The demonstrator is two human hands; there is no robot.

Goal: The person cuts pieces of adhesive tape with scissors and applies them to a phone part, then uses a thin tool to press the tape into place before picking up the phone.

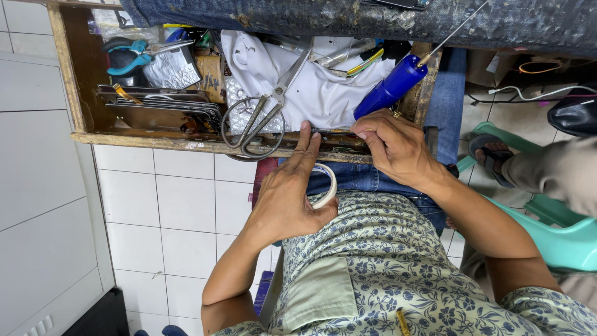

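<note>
The left hand (287, 199) curls its fingers clamped around a light, stiff tape roll (326, 185), best gripped by its rim, while the right hand (393, 146) pinches a thin strip (333, 132) at its fingertips.

You look down on a floor of white square tiles (186, 205) from six to nine o'clock. A worn wooden drawer (74, 74) sits at eleven, and a green plastic chair (559, 239) at four.
</note>
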